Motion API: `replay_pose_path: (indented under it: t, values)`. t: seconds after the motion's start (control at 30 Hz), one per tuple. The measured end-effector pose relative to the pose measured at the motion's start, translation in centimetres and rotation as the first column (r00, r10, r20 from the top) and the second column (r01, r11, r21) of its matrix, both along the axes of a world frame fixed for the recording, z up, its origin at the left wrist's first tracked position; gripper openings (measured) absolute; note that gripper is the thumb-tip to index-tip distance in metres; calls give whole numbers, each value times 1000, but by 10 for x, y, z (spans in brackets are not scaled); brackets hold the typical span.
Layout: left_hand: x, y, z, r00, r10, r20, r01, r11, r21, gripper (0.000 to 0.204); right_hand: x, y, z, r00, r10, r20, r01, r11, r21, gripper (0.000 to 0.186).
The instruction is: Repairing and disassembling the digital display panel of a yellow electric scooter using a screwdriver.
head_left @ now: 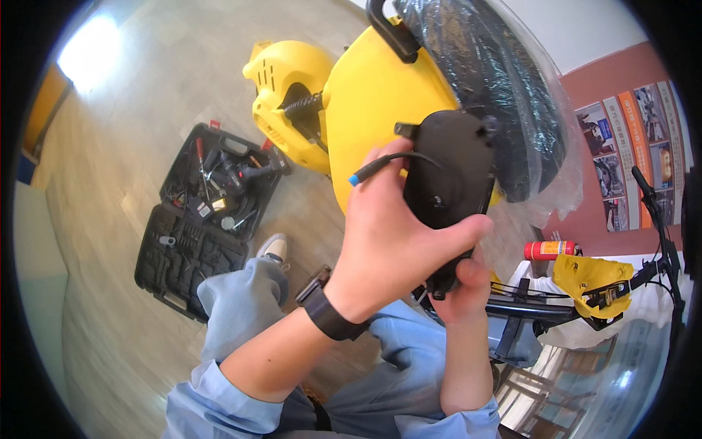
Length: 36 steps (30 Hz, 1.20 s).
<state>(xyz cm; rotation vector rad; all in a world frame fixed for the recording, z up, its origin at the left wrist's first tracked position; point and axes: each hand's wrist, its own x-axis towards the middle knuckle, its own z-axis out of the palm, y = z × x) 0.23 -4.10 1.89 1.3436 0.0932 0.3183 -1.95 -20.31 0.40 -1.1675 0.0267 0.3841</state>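
Black casing [447, 175] sits between clasping fingers, left hand [391, 233] gripping its side, right hand [469, 293] its lower end; blue-tipped cable [371, 170] overlies the left fingers.

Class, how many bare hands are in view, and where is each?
2: the left hand on the left side of the black part, the right hand at its lower end. Both are partly hidden.

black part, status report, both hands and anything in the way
Left hand and right hand both gripping black part. Part in front of yellow panel from this view. Blue-tipped cable loose end over left hand.
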Motion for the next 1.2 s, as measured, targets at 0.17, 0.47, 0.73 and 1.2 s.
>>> replay_pose_path:
  t: [0.17, 0.47, 0.73, 1.2]
  values:
    - [-1, 14, 0, 944, -295, -148, 205, 875, -438, 59, 0, 7, 11, 994, -26, 107, 20, 998, 57, 107]
    - [10, 29, -16, 787, -500, 363, 502, 176, -847, 77, 6, -11, 16, 962, 146, 233, -231, 887, 400, 71]
    - [10, 24, -12, 660, -451, 601, 607, -151, -780, 99, 3, -22, 17, 952, 245, 185, -295, 898, 325, 63]
    - [-1, 25, -1, 801, -555, 223, 553, 545, -631, 96, -13, -16, 42, 933, 185, 309, -65, 931, -360, 28]
